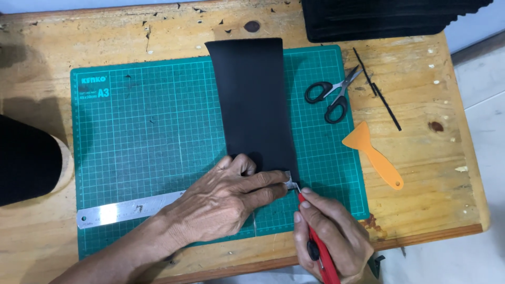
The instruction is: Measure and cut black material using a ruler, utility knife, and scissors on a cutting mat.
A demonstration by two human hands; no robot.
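A worn wooden worktop (63,42) is filling the view from above, and a green gridded cutting mat (147,131) is lying across its middle. A long black sheet (255,100) is lying on the mat, running from the mat's far edge toward the person. A steel ruler (121,210) is lying across the mat's near part, its right end hidden under the left hand (221,205). That hand is pressing down flat, fingers stretched out over the ruler and the sheet's near end, gripping nothing. The right hand (329,236) is closing around a red knife (318,244), whose blade tip is touching the sheet's near right corner just beside the left fingertips. Right of the mat, black scissors (331,94) are lying near an orange scraper (373,155) and a thin black strip (379,92).
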